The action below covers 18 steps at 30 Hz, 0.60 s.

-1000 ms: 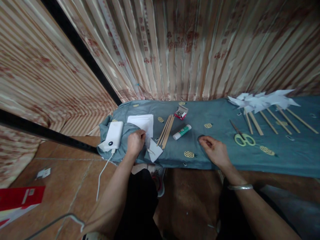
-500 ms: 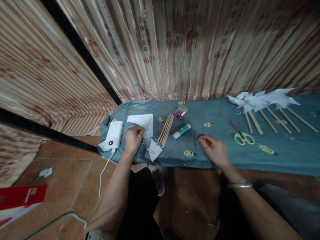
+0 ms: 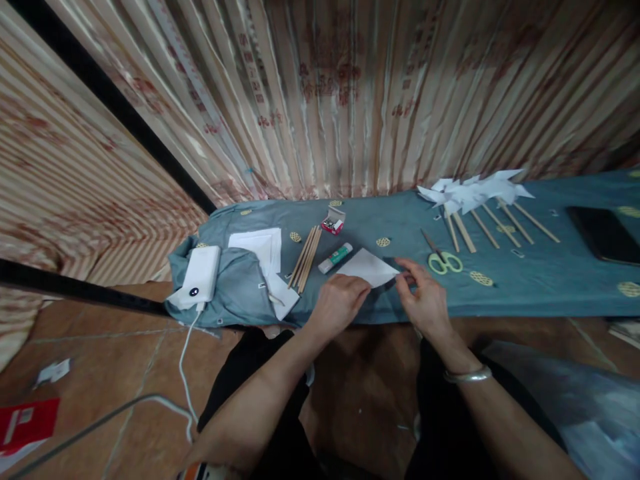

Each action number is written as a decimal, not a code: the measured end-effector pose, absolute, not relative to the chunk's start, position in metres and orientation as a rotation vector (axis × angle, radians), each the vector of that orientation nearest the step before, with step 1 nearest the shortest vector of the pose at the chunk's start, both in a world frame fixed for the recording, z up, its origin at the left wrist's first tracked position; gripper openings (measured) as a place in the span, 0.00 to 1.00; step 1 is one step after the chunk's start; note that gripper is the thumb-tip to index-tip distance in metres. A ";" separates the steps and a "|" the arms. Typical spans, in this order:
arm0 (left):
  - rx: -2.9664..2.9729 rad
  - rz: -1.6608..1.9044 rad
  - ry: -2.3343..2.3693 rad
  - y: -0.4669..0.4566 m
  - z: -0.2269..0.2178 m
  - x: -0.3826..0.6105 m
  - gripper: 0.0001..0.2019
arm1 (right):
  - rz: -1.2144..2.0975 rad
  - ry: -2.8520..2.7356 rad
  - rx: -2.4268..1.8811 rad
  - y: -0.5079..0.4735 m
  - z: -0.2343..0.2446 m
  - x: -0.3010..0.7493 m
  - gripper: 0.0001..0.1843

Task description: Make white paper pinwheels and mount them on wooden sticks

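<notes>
A small white sheet of paper (image 3: 369, 265), folded or creased to a pointed shape, is held low over the near side of the blue-green cloth (image 3: 545, 293). My left hand (image 3: 343, 301) is closed on its near left edge, with the fingertips partly hidden. At its right corner, my right hand (image 3: 424, 297) pinches the paper between thumb and fingers. Just beyond the left hand lies a green and white glue stick (image 3: 335, 258). Left of that is a row of several thin wooden sticks (image 3: 305, 260). Green-handled scissors (image 3: 444, 260) lie to the right of my right hand.
Several paper pinwheels (image 3: 475, 193) on sticks lie at the back right, and a dark phone (image 3: 606, 233) rests further right. A small red box (image 3: 333, 221) stands open behind the glue stick. More white paper (image 3: 260, 243) and a cabled power bank (image 3: 201, 273) are at the left.
My left hand has moved right, from beside the paper stack to near my right hand. A white sheet is now between both hands. The view has shifted to the right.
</notes>
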State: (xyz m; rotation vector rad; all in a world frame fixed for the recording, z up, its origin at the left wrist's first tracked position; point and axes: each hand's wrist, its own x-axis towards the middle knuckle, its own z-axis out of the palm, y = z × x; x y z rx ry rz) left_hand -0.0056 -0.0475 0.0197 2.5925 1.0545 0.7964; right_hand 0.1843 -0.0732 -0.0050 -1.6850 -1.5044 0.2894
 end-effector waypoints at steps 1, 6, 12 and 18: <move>2.590 0.733 1.041 -0.050 0.017 0.002 0.07 | 0.257 -1.540 -1.667 -0.076 -0.004 0.189 0.20; 2.473 0.606 1.045 -0.056 0.015 0.029 0.08 | 0.279 -1.708 -1.576 -0.093 0.000 0.208 0.18; 2.164 0.687 1.092 -0.052 0.013 0.048 0.08 | 0.596 -1.569 -1.527 -0.099 -0.001 0.219 0.10; 1.881 0.783 1.174 -0.040 -0.002 0.042 0.14 | 0.700 -1.368 -1.591 -0.078 -0.015 0.223 0.12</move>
